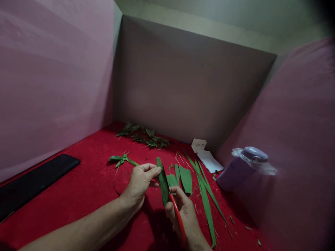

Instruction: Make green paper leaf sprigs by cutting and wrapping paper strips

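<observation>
Between finger and thumb, my left hand [140,181] pinches a strip of green leaf [162,181] near its upper end. My right hand [184,212] is wrapped round the red handles of a pair of scissors [178,214]. Their dark blades lie along the right edge of the leaf strip; whether they are cutting cannot be made out. Just beyond my right hand, wide cut leaf pieces [185,178] rest on the red cloth. A knotted green leaf figure [123,159] lies past my left hand, with a thin stalk curling from it.
Long leaf blades [206,202] and small scraps lie to the right. Lobed leaf sprigs [151,139] sit by the back wall, with white papers [209,161] at the back right. A purple bottle [237,172] with clear plastic stands by the right wall. At left lies a long black object [39,181].
</observation>
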{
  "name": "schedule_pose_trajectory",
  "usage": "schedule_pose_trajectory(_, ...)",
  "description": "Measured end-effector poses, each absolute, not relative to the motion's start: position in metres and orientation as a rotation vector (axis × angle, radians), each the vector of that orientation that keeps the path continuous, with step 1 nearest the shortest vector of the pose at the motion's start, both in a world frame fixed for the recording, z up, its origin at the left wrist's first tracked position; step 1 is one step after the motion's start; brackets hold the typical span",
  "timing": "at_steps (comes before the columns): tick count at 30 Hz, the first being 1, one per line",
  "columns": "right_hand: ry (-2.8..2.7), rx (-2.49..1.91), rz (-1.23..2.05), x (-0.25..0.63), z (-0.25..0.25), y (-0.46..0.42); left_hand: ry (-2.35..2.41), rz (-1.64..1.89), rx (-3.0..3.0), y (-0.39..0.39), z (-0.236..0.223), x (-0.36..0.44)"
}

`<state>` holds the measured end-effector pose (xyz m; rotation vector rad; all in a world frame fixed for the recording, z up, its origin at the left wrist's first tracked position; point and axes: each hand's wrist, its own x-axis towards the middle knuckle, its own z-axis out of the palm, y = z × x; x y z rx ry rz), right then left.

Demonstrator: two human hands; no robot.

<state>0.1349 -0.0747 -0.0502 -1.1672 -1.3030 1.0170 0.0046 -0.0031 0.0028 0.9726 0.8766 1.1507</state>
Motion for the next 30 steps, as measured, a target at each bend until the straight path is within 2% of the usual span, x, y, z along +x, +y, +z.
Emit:
schedule_pose_trajectory(10,-1.323,-1.188,0.959,0.134,-0.045,-0.076,0.873,1.138,0.979,-0.004,0.002,0.005)
schedule_pose_trajectory(23,-1.096,-1.098,1.154,0.133,-0.055,-0.073,0.858,1.118,0.966,-0.006,0.003,0.005)
schedule_pose_trajectory(30,-1.163,-1.115,1.114,0.134,-0.054,-0.074,0.844,1.103,0.961,-0.006,0.007,0.005)
